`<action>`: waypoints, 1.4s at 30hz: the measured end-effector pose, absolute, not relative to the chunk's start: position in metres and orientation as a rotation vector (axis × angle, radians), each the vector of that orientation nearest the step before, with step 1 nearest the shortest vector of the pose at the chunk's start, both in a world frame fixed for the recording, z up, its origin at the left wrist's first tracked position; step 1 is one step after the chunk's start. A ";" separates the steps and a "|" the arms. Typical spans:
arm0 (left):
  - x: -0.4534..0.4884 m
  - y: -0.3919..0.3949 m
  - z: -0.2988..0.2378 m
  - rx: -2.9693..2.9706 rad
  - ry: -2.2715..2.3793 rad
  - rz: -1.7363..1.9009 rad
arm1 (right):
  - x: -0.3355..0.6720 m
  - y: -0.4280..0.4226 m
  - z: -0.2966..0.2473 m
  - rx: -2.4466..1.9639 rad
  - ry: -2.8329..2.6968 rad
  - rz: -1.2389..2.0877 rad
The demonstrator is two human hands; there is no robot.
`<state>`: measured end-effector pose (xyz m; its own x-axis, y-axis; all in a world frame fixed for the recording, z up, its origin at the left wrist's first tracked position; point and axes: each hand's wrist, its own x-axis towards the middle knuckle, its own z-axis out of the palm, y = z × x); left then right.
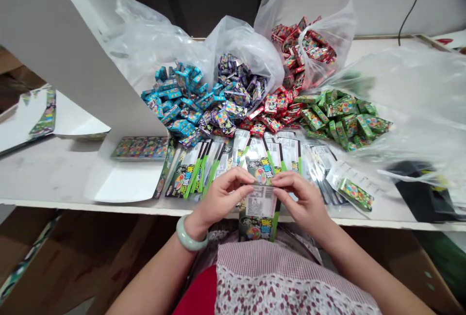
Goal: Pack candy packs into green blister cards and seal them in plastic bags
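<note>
In front of my body a printed plastic pouch (260, 204) hangs over the table's front edge, black and green with a pale text panel. My left hand (224, 196) pinches its upper left corner between thumb and fingers. At the upper right corner my right hand (304, 198) pinches it the same way. Just beyond my fingertips lies another pouch (260, 159) of the same print. More flat pouches (191, 172) are spread across the table on both sides. Whether the held pouch has anything inside, I cannot tell.
Behind the pouches are heaps of small blue boxes (182, 94), purple boxes (236, 91), red boxes (276, 106) and green boxes (342, 116), spilling from clear plastic bags (243, 38). A white carton (127, 181) with packed boxes stands left. One green packet (357, 193) lies right.
</note>
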<state>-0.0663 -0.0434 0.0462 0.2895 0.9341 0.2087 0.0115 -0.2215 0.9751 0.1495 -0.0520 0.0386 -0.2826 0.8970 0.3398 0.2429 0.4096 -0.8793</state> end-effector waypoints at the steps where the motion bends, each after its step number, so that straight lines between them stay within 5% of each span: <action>1: -0.066 -0.043 0.047 1.530 0.916 1.105 | 0.149 -0.052 0.039 -0.987 -1.759 0.904; 11: -0.058 -0.028 0.050 1.754 1.098 1.054 | 0.185 -0.047 0.040 -1.118 -1.558 1.081; 15: -0.062 -0.025 0.039 1.738 1.207 1.041 | 0.283 -0.046 0.022 -1.856 -1.443 0.673; 23: -0.060 -0.026 0.028 1.760 1.200 1.114 | 0.396 -0.046 -0.024 -2.348 -1.310 0.307; 36: -0.054 -0.021 0.031 1.805 1.175 1.087 | 0.391 -0.075 -0.032 -2.189 -1.374 0.304; 42: -0.040 -0.025 0.041 1.781 1.063 1.099 | 0.344 -0.074 0.022 -1.906 -1.368 0.386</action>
